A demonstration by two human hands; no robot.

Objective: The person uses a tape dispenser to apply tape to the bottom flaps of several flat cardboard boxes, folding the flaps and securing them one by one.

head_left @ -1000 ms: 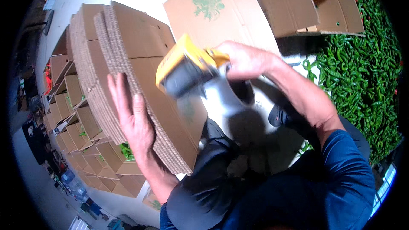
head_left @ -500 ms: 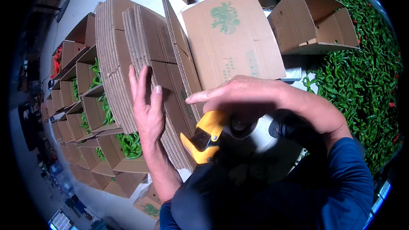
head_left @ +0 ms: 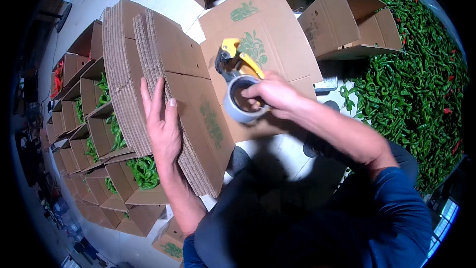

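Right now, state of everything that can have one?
Left hand: open, against the flattened cartons
Right hand: closed on the tape dispenser
Tape dispenser: held, tape roll fitted
Flattened cartons: folded flat, stacked on edge
Printed carton: green print facing the camera
Carton by the pepper heap: open
Pepper heap: loose, mostly green
Cartons at far left: open, several holding peppers

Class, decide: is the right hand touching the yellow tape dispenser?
Touching: the head view shows the right hand gripping the tape dispenser, fingers crossing its tape roll.
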